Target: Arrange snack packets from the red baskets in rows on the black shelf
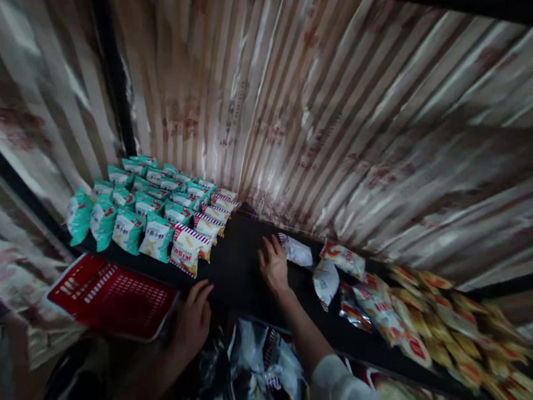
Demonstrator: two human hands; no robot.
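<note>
My right hand (273, 266) reaches over the black shelf (241, 255) with its fingers apart and nothing in them. Just right of its fingertips lies a white snack bag (296, 251); whether they touch is unclear. Another pale bag (325, 282) lies beyond it. My left hand (194, 320) rests at the shelf's front edge, fingers stretched out and holding nothing visible. Ahead of it a row of white snack bags with striped edges (190, 248) stands upright. Left of that row, several teal snack bags (156, 237) stand in rows.
A red plastic basket (130, 297) sits below the shelf's left front. Under my right arm are bags in clear plastic (262, 360). Farther right lie red-and-white bags (379, 306) and a heap of yellow packets (454, 330). Striped sheeting (276, 111) hangs behind the shelf.
</note>
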